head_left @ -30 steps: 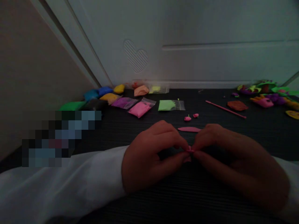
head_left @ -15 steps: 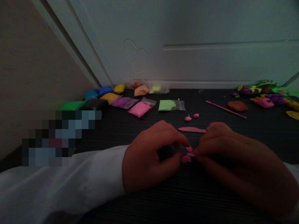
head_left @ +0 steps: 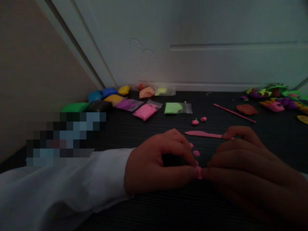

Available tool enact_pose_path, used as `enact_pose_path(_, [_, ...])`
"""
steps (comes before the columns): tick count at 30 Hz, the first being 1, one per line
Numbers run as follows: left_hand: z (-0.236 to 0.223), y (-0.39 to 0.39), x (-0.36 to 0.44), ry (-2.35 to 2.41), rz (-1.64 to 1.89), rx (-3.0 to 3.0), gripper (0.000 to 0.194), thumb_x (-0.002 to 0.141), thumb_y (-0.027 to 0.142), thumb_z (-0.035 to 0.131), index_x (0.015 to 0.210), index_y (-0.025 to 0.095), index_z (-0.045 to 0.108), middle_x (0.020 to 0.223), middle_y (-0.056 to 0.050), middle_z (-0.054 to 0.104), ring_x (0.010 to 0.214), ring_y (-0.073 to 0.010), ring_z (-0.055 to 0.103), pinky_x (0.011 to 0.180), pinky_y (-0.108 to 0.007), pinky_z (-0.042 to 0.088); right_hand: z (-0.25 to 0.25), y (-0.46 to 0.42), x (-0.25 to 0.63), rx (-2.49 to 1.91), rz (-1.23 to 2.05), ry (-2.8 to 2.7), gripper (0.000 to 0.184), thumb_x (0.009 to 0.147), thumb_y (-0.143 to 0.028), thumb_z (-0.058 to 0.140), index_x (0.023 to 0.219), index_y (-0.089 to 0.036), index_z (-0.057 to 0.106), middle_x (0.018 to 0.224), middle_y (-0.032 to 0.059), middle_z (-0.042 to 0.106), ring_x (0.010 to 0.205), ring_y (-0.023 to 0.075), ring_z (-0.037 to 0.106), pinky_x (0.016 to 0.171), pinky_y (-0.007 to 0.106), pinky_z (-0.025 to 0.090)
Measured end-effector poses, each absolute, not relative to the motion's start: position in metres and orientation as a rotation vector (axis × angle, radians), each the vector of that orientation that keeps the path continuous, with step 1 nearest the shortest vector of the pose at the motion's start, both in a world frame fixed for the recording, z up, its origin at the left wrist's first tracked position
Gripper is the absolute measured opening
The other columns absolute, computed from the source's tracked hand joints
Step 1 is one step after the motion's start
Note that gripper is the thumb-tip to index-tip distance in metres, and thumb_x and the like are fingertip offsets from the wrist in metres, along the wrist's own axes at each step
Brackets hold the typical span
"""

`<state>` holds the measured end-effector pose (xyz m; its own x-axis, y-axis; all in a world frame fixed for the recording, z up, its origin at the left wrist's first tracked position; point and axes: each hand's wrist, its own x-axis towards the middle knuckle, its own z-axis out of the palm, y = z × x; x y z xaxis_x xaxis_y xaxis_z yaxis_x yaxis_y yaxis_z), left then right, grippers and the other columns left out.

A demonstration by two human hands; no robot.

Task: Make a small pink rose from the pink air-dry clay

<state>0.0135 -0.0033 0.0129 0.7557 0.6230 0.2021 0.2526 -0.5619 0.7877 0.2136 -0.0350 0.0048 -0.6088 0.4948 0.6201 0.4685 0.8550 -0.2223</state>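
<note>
A small pink clay piece [head_left: 199, 173] sits between the fingertips of both hands, low over the dark tabletop. My left hand [head_left: 161, 163] has thumb and forefinger closed on its left side. From the right, my right hand [head_left: 250, 170] meets it with closed fingertips, partly hidden in shadow. Just beyond lie small flat pink clay discs [head_left: 196, 153], partly covered by my left fingers. A pink plastic clay knife [head_left: 203, 133] lies behind them, its handle end passing under a finger of my right hand. Two tiny pink clay rosebuds [head_left: 195, 122] with green bits rest farther back.
Bags of pink clay [head_left: 145, 110], light green clay [head_left: 173, 108] and several other colours line the back left. A thin pink stick tool [head_left: 234, 113] and a brown clay lump [head_left: 246, 109] lie at right, near colourful clay figures [head_left: 274, 104]. A white panel [head_left: 216, 67] stands behind.
Both hands have come slightly nearer to me with the pink clay piece. More small discs show on the table behind my left fingers. A right finger has lifted and shifted right along the knife's handle.
</note>
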Motion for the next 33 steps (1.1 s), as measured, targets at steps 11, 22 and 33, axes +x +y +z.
enact_pose_path(11, [0.014, -0.004, 0.013, 0.702, 0.679, 2.129, 0.004, 0.073, 0.012, 0.061, 0.071, 0.012, 0.065, 0.074, -0.002, 0.060, 0.078, -0.0116, 0.054, 0.075, -0.025, 0.043, 0.003, -0.032, 0.215, -0.845, 0.215, -2.343, 0.020, 0.075, -0.014, 0.055, 0.091, -0.024, 0.053, 0.084, 0.0010, 0.061, 0.080, 0.0159, 0.055, 0.075, 0.035, 0.043])
enact_pose_path(22, [0.008, -0.004, 0.014, 0.706, 0.699, 2.244, 0.009, 0.076, 0.015, 0.057, 0.081, 0.015, 0.065, 0.079, -0.002, 0.060, 0.080, -0.0118, 0.053, 0.077, -0.025, 0.041, 0.001, -0.031, 0.217, -1.026, 0.408, -2.297, 0.007, 0.075, -0.022, 0.056, 0.080, -0.026, 0.058, 0.094, 0.0022, 0.057, 0.090, 0.0181, 0.054, 0.073, 0.033, 0.048])
enact_pose_path(33, [0.001, -0.002, 0.010, 0.825, 0.705, 2.398, 0.016, 0.080, 0.016, 0.049, 0.080, 0.016, 0.065, 0.077, -0.002, 0.058, 0.078, -0.0128, 0.051, 0.073, -0.026, 0.039, -0.006, -0.024, 0.218, -1.145, 0.350, -2.375, 0.007, 0.072, -0.018, 0.053, 0.073, -0.023, 0.057, 0.096, 0.0037, 0.056, 0.086, 0.0199, 0.053, 0.073, 0.039, 0.044])
